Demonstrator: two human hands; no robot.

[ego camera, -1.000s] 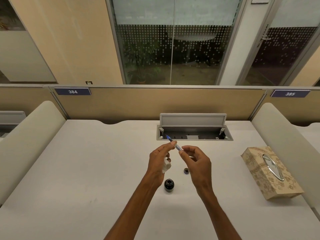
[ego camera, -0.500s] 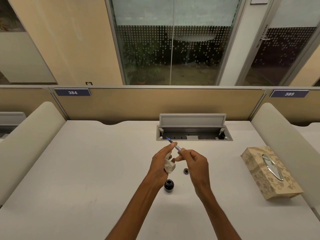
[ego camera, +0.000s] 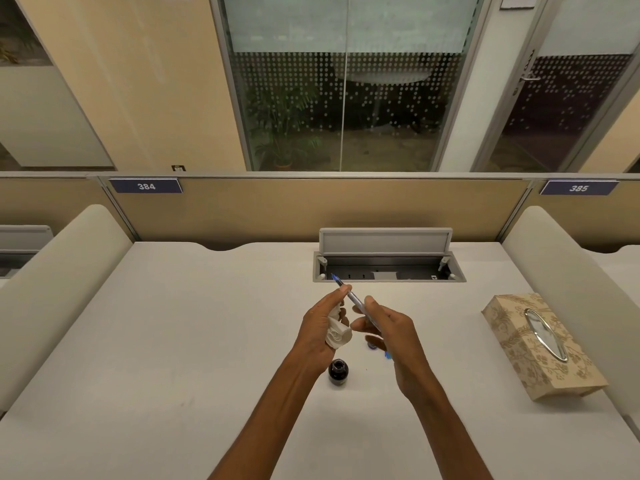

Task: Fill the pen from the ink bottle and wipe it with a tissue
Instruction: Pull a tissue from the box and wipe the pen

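A slim pen (ego camera: 354,298) with a blue tip slants up and to the left above the desk. My right hand (ego camera: 391,336) grips its lower barrel, and a blue end shows below the fingers. My left hand (ego camera: 320,329) holds a crumpled white tissue (ego camera: 337,332) in its palm, while its fingertips touch the pen near the tip. The open ink bottle (ego camera: 338,371), small, dark and round, stands on the desk just below my hands. Its small dark cap (ego camera: 371,345) lies to the right, partly hidden by my right fingers.
A patterned beige tissue box (ego camera: 540,344) lies at the right on the white desk (ego camera: 173,341). An open cable tray (ego camera: 388,268) with a raised lid sits behind my hands. Padded dividers flank the desk on both sides.
My left hand has slid along the pen with the tissue, which now hangs lower in the palm. My right hand has turned and shifted slightly. The bottle and cap have stayed put.
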